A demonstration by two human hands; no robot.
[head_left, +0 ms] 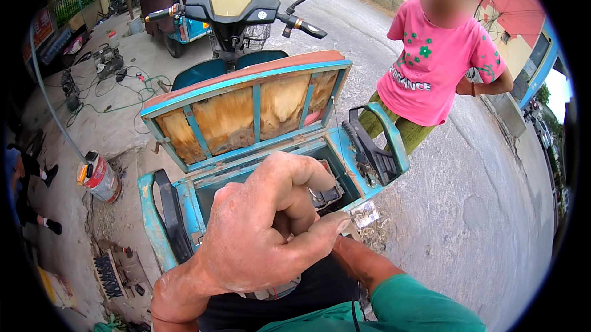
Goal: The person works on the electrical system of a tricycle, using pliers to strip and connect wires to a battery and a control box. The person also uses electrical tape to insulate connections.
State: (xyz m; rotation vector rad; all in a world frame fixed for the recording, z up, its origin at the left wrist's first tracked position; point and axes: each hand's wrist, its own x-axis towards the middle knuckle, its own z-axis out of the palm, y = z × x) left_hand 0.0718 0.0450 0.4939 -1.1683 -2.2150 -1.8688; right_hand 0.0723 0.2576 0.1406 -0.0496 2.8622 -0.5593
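My left hand (pixel 258 227) is raised close to the camera, over the front of a teal metal seat box (pixel 200 200). Its fingers curl loosely, with a gap between thumb and index finger and nothing visible in it. My right forearm (pixel 363 264) reaches in from the lower right; the right hand is hidden behind the left one. The box's hinged lid (pixel 240 116) stands raised, showing a stained wooden underside with teal metal strips. Inside the box, a dark boxy object (pixel 329 193) is partly covered by my left hand.
Black-padded armrests (pixel 172 215) flank the box; handlebars (pixel 234 6) rise beyond it. A person in a pink shirt (pixel 431 61) stands at the right. On the left are a red-and-white bucket (pixel 103 181), cables (pixel 144 89) and a machine (pixel 108 61). Another tricycle (pixel 178 30) stands behind.
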